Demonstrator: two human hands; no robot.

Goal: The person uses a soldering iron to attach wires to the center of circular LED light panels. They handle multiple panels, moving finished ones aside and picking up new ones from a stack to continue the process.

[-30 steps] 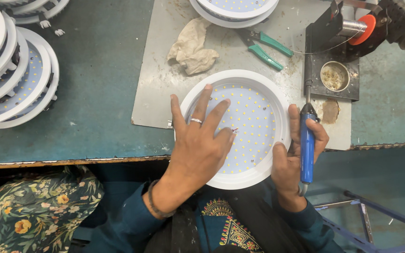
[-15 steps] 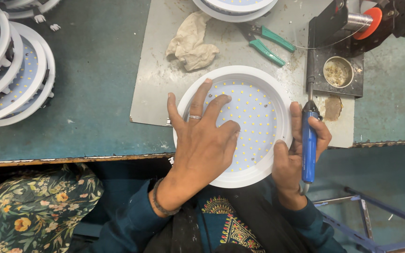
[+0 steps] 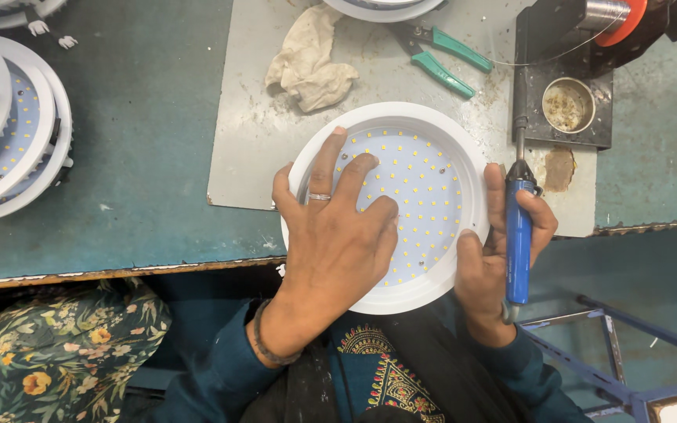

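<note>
hands steady a round led panel

the left hand (image 3: 338, 235) lies spread flat on the round led light panel (image 3: 425, 180), pinning it on the grey mat (image 3: 244, 141) at the worktop (image 3: 135, 117) edge. the right hand (image 3: 503, 251) is closed around a blue soldering iron (image 3: 517, 235), tip pointing away toward the solder stand (image 3: 562, 102), thumb braced on the panel rim. green pliers (image 3: 440, 55) and a rag (image 3: 311, 66) lie beyond.

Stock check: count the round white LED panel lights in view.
At least 4: one round white LED panel light under the left hand, one at the top edge, two or more stacked far left; others may be hidden.
</note>
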